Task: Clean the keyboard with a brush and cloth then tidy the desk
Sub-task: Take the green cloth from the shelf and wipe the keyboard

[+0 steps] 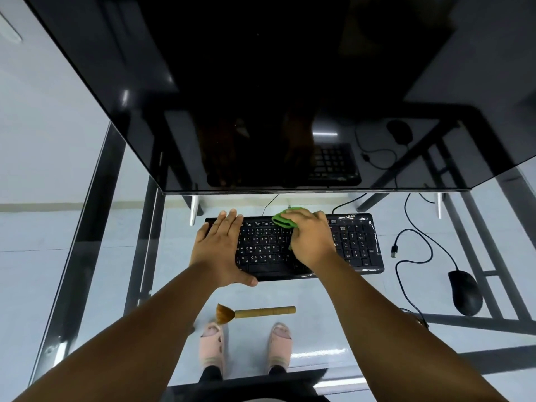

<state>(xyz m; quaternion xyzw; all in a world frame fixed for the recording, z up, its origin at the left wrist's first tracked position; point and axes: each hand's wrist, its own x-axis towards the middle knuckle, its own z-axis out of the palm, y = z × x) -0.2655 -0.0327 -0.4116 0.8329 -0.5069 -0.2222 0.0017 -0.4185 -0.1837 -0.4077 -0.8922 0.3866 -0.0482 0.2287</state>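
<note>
On the clear glass table [333, 294] lies a black rectangular keyboard [356, 242], below the dark monitor [261, 82]. The left hand [220, 250] rests flat, fingers straight, on the keyboard's left end. The right hand [311, 237] presses a crumpled green cloth [282, 219] onto the upper middle keys, fingers curled over it. A wooden-handled brush with tan bristles [255, 312] lies on the glass nearer the person, apart from the keyboard. A black wired mouse [465, 291] sits to the right

Right hand [311, 237] presses green cloth [285, 218] on keyboard [356, 242].
</note>
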